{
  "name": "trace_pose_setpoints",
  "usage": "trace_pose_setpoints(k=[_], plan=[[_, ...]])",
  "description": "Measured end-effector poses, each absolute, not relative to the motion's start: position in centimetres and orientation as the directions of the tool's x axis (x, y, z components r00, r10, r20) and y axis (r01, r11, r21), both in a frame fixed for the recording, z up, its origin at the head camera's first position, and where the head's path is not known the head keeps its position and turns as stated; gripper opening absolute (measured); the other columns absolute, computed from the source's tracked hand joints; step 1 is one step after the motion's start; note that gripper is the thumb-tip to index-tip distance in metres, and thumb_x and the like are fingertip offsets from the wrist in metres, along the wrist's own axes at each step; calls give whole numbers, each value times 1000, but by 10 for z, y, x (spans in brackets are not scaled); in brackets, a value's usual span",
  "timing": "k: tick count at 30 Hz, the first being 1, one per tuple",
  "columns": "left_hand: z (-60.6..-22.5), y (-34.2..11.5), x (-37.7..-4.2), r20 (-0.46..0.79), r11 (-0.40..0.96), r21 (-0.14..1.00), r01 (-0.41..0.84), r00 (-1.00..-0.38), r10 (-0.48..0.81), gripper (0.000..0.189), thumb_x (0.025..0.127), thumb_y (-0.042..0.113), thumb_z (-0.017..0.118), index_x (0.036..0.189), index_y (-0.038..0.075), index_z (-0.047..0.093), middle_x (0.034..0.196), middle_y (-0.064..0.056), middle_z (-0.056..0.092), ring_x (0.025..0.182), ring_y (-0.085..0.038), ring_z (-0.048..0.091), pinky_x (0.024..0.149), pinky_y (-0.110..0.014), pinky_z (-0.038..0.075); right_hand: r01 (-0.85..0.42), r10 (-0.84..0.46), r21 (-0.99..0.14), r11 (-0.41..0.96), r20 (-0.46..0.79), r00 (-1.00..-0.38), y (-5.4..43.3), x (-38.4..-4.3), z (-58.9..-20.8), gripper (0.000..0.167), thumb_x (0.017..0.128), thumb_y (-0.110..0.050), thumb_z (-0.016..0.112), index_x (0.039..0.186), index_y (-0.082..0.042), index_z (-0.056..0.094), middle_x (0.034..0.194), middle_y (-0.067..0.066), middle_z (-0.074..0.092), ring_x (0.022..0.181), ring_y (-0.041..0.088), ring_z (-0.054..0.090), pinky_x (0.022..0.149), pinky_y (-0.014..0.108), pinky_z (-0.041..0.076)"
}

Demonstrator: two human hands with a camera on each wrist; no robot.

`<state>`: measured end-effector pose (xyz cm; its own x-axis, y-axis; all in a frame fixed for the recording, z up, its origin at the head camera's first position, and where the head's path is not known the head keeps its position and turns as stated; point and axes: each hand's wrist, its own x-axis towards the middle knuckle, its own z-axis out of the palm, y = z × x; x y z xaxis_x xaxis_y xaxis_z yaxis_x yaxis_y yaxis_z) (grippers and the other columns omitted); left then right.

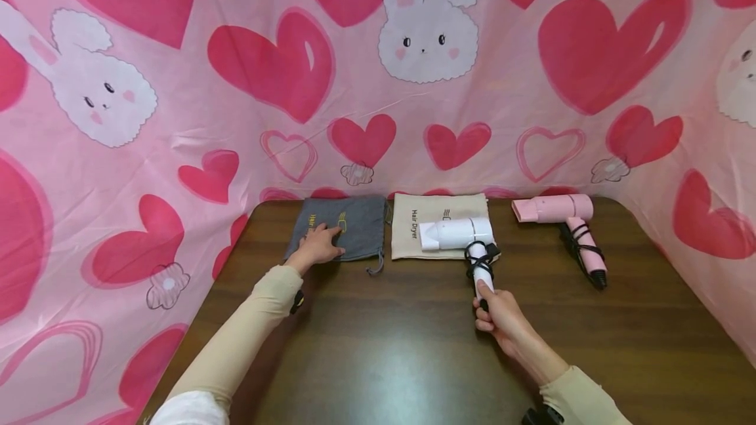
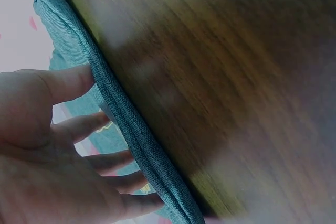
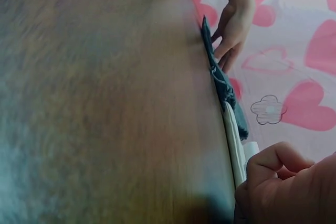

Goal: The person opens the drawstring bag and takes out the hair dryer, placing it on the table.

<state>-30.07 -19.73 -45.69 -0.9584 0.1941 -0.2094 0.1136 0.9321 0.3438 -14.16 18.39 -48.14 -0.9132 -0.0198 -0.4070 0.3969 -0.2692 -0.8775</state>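
My right hand [image 1: 502, 317] grips the lower handle of a white hair dryer [image 1: 457, 235], its black cord wound round the handle. The dryer's barrel overlaps a cream drawstring pouch [image 1: 404, 244] printed "Hair Dryer", nozzle pointing left. My left hand [image 1: 319, 244] rests with spread fingers on a dark grey drawstring pouch [image 1: 366, 228], partly covering its yellow print. In the left wrist view the fingertips touch the grey pouch [image 2: 123, 108] near its edge. The right wrist view shows my curled right fingers [image 3: 278, 163], with most of the dryer hidden.
A pink hair dryer [image 1: 555, 208] with a black cord lies on the right of the brown wooden table [image 1: 366, 346]. Behind and beside the table hangs a pink cloth [image 1: 360, 84] with hearts and rabbits. Both pouches lie near the back edge.
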Motion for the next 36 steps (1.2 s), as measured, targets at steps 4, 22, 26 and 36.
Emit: trace_pose_setpoints(k=[4,22,26,36], plan=[[-459,-198,-301,-209,932,343,116,-958,197,64,101,26,72,158,8,48,162,-31,32,148,-60,24,114,-76,21,410,-34,-882,-233,-414,-910,184,-139,-481,34,117,-26,37,118,8,39,82,4,50,54,5,36,46,16,31],[-458,-197,-303,-226,932,347,109,-954,196,65,102,26,70,159,8,45,164,-31,28,149,-60,22,114,-76,21,378,-123,-901,212,-408,-905,207,-145,-467,37,111,-23,54,116,14,51,84,8,64,59,13,53,48,25,47],[-454,-195,-302,-224,929,355,103,-955,192,65,102,26,71,159,8,45,164,-31,28,149,-60,20,114,-75,20,365,-134,-871,328,-426,-895,216,-150,-458,39,109,-26,59,113,10,45,87,15,58,61,17,58,48,26,52],[-456,-196,-302,-230,933,345,106,-954,193,66,102,26,71,159,8,45,163,-31,30,148,-59,23,114,-75,22,244,-120,-789,564,-370,-921,224,-159,-452,43,102,-29,69,113,10,54,87,15,56,73,25,57,54,34,57]])
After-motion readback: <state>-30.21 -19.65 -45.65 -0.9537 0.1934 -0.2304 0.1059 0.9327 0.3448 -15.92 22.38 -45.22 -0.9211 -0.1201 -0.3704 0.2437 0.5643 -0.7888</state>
